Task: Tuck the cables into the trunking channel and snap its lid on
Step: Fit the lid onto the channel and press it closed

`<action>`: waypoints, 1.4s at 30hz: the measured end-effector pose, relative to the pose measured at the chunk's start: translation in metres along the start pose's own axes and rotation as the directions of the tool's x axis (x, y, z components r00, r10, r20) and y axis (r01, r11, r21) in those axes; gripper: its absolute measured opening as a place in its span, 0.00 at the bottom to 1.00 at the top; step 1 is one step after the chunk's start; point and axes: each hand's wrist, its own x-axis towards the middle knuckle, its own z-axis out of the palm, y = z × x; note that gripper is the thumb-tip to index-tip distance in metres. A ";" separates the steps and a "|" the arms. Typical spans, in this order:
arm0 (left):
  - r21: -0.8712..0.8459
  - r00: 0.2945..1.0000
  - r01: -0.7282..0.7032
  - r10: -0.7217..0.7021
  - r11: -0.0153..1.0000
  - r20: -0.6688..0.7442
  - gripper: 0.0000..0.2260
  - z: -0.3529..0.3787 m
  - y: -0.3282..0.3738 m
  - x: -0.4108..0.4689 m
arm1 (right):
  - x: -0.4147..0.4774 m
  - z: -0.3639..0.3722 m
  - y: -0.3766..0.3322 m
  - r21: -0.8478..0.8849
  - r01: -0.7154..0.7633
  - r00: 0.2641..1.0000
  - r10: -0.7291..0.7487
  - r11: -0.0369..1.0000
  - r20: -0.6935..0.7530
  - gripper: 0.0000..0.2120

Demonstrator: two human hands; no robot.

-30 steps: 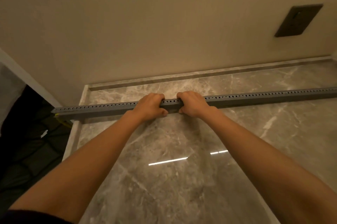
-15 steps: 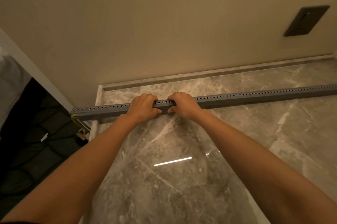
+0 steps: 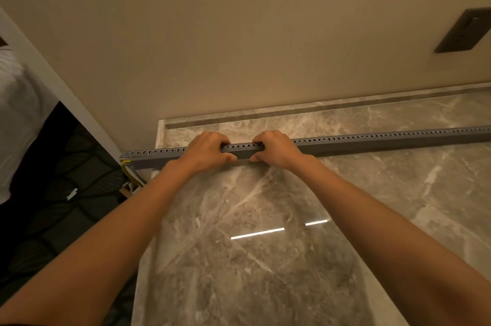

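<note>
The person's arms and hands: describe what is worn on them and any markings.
Both forearms are bare up to the frame's bottom edge: no sleeves show. The left hand and right hand wear no gloves, and no watch, bracelet or ring is visible. No tattoos or other markings can be seen in the dim, warm light.

Beige wall (image 3: 212, 33) with dark plate (image 3: 463, 30) at right; glossy grey marble surface (image 3: 265, 259) reflecting strip light; white bedding (image 3: 16, 118) far left.

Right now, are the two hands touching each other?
Apart. The head view shows a bare stretch of grey trunking between the left hand and the right hand, each gripping it with fingers curled over the top.
</note>
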 end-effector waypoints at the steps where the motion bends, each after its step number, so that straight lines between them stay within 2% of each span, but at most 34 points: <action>1: -0.013 1.000 0.018 -0.018 1.000 -0.005 0.13 -0.004 -0.008 -0.003 | 0.003 0.003 -0.007 0.016 0.014 1.000 -0.014 1.000 0.007 0.12; 7: 0.021 0.999 0.043 -0.043 0.999 -0.016 0.10 -0.013 -0.029 -0.013 | 0.014 0.017 -0.042 0.076 0.083 0.996 -0.084 0.994 0.019 0.10; 14: 0.108 0.994 0.017 -0.006 0.994 -0.106 0.11 -0.006 -0.023 -0.013 | 0.018 0.022 -0.043 0.004 0.055 0.998 -0.054 0.998 -0.034 0.10; 21: -0.009 0.998 -0.002 0.001 1.000 -0.065 0.12 -0.010 -0.039 -0.015 | 0.021 0.018 -0.049 0.004 0.012 1.000 -0.013 1.000 0.021 0.12; 26: -0.053 0.993 0.108 -0.110 0.993 -0.047 0.15 -0.032 -0.070 -0.025 | 0.029 0.026 -0.075 0.045 0.052 0.997 -0.055 0.998 0.061 0.15; 31: 0.022 0.994 0.100 -0.101 0.995 0.032 0.13 -0.037 -0.087 -0.031 | 0.039 0.040 -0.105 0.040 0.137 0.988 -0.140 0.990 0.068 0.13; 38: 0.250 0.999 0.022 -0.011 0.968 -0.043 0.13 -0.027 -0.083 -0.031 | 0.044 0.044 -0.106 -0.014 0.137 0.989 -0.136 0.991 0.051 0.12; 42: 0.219 0.997 0.004 0.013 0.976 -0.074 0.13 -0.026 -0.085 -0.029 | 0.043 0.041 -0.107 0.014 0.125 0.991 -0.126 0.992 0.052 0.12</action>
